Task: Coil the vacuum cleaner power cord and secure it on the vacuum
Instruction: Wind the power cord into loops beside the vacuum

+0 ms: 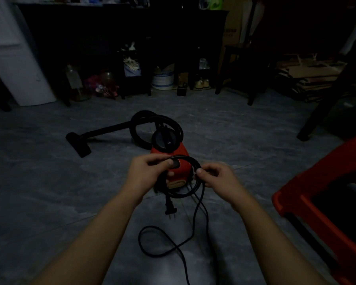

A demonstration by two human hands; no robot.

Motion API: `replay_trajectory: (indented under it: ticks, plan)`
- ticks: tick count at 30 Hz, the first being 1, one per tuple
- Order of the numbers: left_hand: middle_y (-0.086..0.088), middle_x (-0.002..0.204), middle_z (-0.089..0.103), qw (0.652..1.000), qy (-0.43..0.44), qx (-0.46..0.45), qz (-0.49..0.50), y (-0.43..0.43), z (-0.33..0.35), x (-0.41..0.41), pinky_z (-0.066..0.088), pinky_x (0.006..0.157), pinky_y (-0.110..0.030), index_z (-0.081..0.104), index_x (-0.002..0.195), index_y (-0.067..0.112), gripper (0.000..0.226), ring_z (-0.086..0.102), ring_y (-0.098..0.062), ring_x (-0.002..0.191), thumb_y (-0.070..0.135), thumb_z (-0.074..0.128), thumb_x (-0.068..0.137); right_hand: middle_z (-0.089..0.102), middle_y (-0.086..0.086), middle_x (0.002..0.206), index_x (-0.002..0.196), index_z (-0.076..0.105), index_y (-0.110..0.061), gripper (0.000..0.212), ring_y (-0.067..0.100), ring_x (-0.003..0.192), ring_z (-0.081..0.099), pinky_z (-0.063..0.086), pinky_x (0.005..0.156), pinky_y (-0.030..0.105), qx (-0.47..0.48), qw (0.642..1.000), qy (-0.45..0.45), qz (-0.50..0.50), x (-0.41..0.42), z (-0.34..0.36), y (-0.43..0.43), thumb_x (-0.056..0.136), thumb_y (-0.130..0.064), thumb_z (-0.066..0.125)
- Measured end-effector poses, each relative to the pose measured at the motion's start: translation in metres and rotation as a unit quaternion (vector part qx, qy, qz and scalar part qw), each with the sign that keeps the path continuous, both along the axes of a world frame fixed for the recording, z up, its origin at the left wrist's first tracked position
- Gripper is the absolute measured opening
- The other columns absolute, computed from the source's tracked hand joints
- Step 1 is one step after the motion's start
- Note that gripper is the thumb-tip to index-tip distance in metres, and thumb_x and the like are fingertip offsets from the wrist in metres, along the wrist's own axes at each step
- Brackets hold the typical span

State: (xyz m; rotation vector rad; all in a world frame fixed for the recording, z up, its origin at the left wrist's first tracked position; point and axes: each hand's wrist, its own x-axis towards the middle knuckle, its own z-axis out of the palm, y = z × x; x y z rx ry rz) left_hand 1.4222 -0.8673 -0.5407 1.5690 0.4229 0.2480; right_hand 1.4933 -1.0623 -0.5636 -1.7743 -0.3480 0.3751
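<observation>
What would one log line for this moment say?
step: coiling cord | left hand: holds loop | right hand: pinches cord | plug: hanging | vacuum: on floor

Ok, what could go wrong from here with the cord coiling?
The loose cord on the floor crosses itself in a loop; pulled in, it could kink or knot. The plug dangles free under the coil and may swing against the vacuum. The left hand and right hand only pinch the coil; loops could spring loose.

One red plastic vacuum cleaner (pixel 181 151), one black ribbed hose (pixel 136 120), one black floor nozzle (pixel 78 144), one black power cord (pixel 184 156), one two-pin plug (pixel 170 209), one left hand (pixel 146 171), one right hand (pixel 216 175), one red plastic stool (pixel 317 182).
</observation>
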Motion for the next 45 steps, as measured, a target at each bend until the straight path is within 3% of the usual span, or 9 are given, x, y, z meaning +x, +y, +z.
replay_trajectory:
  ticks: [5,10,14,17,27,32,35,41,45]
  plan:
    - [-0.012,0.09,0.077,1.0,0.012,0.013,-0.015,0.004,-0.001,0.001,0.057,0.057,-0.024,0.074,0.103,0.007,0.018,0.075,-0.019,0.071,0.009,0.074,0.085,0.073,0.0,0.078,0.095,0.072,-0.005,0.01,-0.003,0.065,0.067,0.05,0.06,0.01,0.043,0.999,0.02,-0.024,0.0,0.004,-0.005,0.094,-0.008,0.063]
    - [-0.011,0.094,0.076,0.994,0.072,0.062,-0.054,0.008,-0.011,0.003,0.059,0.087,-0.046,0.072,0.1,0.012,0.017,0.075,-0.024,0.085,0.012,0.076,0.084,0.072,0.002,0.076,0.085,0.073,-0.018,0.014,-0.003,0.064,0.065,0.049,0.062,0.01,0.026,0.999,-0.028,-0.036,0.002,0.004,-0.007,0.092,-0.007,0.065]
    - [-0.005,0.099,0.074,0.985,0.049,0.148,-0.069,0.004,-0.015,0.005,0.057,0.076,-0.025,0.074,0.103,0.016,0.02,0.07,-0.014,0.092,0.019,0.077,0.083,0.073,0.0,0.078,0.083,0.073,-0.023,0.015,0.006,0.073,0.068,0.055,0.073,0.018,0.004,0.999,-0.045,-0.021,0.005,0.0,-0.006,0.089,-0.009,0.07]
    - [0.003,0.101,0.074,0.973,0.022,0.194,-0.122,0.0,-0.016,0.005,0.055,0.083,-0.023,0.074,0.107,0.019,0.023,0.07,-0.007,0.095,0.019,0.076,0.084,0.073,0.0,0.081,0.09,0.073,-0.019,0.01,0.005,0.076,0.069,0.055,0.074,0.018,-0.031,0.998,-0.043,0.023,0.005,-0.005,-0.003,0.088,-0.01,0.071]
    - [0.013,0.095,0.071,0.917,-0.013,0.376,-0.132,-0.005,-0.012,0.001,0.04,0.07,0.003,0.076,0.111,0.021,0.027,0.057,0.015,0.074,0.012,0.072,0.087,0.073,-0.005,0.081,0.086,0.073,-0.023,0.011,0.002,0.076,0.069,0.054,0.073,0.017,-0.024,0.998,-0.065,0.006,0.0,-0.003,0.007,0.089,-0.013,0.071]
    - [0.005,0.106,0.076,0.899,-0.073,0.425,-0.071,-0.001,-0.015,-0.002,0.048,0.08,-0.008,0.076,0.112,0.023,0.027,0.067,-0.003,0.09,0.016,0.073,0.087,0.073,-0.011,0.082,0.089,0.074,-0.022,0.007,-0.007,0.073,0.067,0.05,0.065,0.01,-0.005,1.0,-0.025,0.01,-0.001,0.003,0.006,0.091,-0.02,0.068]
    - [0.003,0.101,0.077,0.909,-0.102,0.405,-0.013,0.003,-0.018,-0.002,0.056,0.082,-0.024,0.077,0.109,0.021,0.024,0.07,-0.007,0.088,0.014,0.073,0.087,0.072,-0.013,0.084,0.089,0.073,-0.026,0.011,-0.01,0.076,0.066,0.049,0.067,0.009,-0.009,0.999,-0.019,0.028,-0.001,0.003,0.004,0.093,-0.018,0.066]
    - [0.007,0.086,0.076,0.976,-0.084,0.184,0.082,0.006,-0.009,0.001,0.059,0.077,-0.027,0.078,0.103,0.016,0.02,0.072,-0.006,0.079,0.006,0.071,0.086,0.074,-0.005,0.087,0.095,0.074,-0.013,0.011,-0.004,0.076,0.068,0.053,0.073,0.014,0.023,0.999,-0.039,0.005,-0.002,0.003,0.006,0.094,-0.015,0.064]
    - [0.005,0.087,0.077,0.982,-0.082,0.138,0.102,0.001,-0.007,0.001,0.061,0.081,-0.041,0.078,0.099,0.021,0.019,0.073,-0.013,0.082,0.009,0.072,0.085,0.073,-0.016,0.076,0.085,0.074,-0.026,0.011,-0.005,0.074,0.067,0.051,0.067,0.011,0.03,0.999,-0.035,-0.014,-0.006,0.011,0.007,0.092,-0.028,0.066]
